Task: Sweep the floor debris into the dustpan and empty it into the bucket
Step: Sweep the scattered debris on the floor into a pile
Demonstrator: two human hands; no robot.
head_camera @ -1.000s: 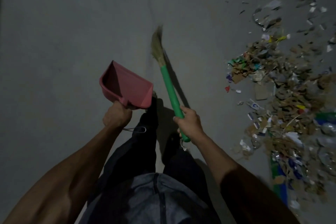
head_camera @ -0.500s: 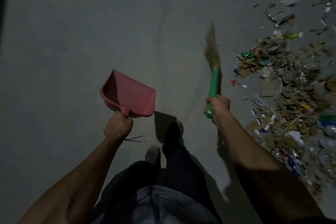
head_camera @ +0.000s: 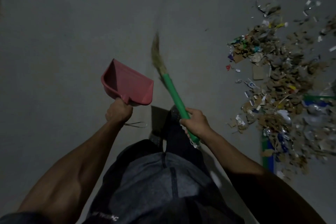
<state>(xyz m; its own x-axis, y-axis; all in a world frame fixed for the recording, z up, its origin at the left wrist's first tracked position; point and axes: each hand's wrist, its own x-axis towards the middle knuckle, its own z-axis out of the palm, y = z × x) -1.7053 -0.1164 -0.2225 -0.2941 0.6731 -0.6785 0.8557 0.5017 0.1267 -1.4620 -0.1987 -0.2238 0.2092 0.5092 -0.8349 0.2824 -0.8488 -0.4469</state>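
Observation:
My left hand (head_camera: 118, 112) grips the handle of a pink dustpan (head_camera: 128, 85), held up off the floor with its mouth tilted away from me and nothing visible inside. My right hand (head_camera: 195, 122) grips the green handle of a small broom (head_camera: 173, 92); its straw bristles (head_camera: 157, 56) point forward and left, blurred, over bare floor. A wide heap of debris (head_camera: 283, 85), cardboard scraps, paper bits and plastic wrappers, lies on the floor to the right, apart from the broom. No bucket is in view.
Grey concrete floor (head_camera: 63, 32) fills the left and centre. My legs and shoes (head_camera: 172, 112) stand between the two hands. A flat green-and-blue piece (head_camera: 267, 152) lies at the near edge of the heap. A thin looped cord (head_camera: 136, 124) hangs below the left hand.
The broom swung out to the right toward the debris, then back to the left in front of me. The dustpan stayed in nearly the same place. My feet shifted.

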